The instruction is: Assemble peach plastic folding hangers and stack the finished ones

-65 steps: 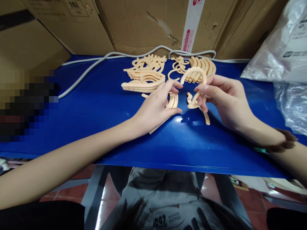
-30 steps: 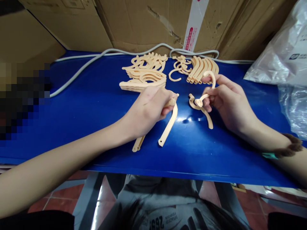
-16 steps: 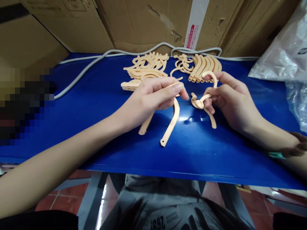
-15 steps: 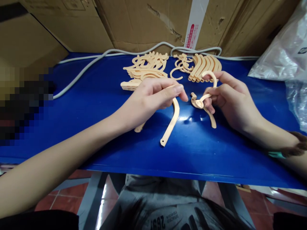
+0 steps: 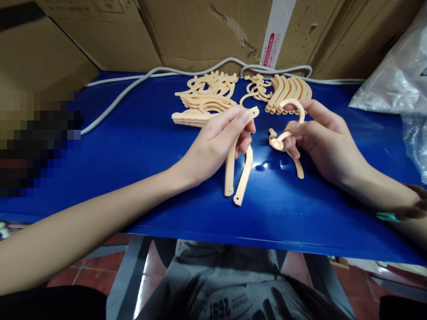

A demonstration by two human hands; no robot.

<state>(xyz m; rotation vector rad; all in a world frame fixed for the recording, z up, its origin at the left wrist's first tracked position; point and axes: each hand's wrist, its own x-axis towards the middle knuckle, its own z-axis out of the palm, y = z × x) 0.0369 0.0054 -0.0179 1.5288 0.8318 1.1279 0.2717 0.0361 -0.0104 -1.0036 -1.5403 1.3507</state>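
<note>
Between the thumb and fingers of my left hand (image 5: pixel 230 133) is a curved beige plastic hanger arm (image 5: pixel 230 173), its upper end poking out past the thumb. A second curved hanger arm (image 5: pixel 244 180), with a small hole at its lower end, shows below the fingers; whether it is gripped or lies on the table I cannot tell. My right hand (image 5: pixel 320 138) pinches a beige plastic hanger hook (image 5: pixel 295 103) with a round base. Below that base, a curved beige piece (image 5: pixel 298 166) extends downward and a small knobbed end (image 5: pixel 271 133) sticks out; the fingers partly hide how they connect.
Behind my hands on the blue table (image 5: pixel 160 178) lie stacked beige hanger parts (image 5: pixel 210 86), loose hooks (image 5: pixel 258 86) and a row of curved arms (image 5: pixel 292 91). A white cable (image 5: pixel 126 95) runs along the cardboard (image 5: pixel 200 35). A clear plastic bag (image 5: pixel 387 84) sits at the right.
My left hand has turned, bringing its hanger arm round beside the second one, with the upper end now exposed. My right hand holds the hook nearly still. The view has shifted slightly.
</note>
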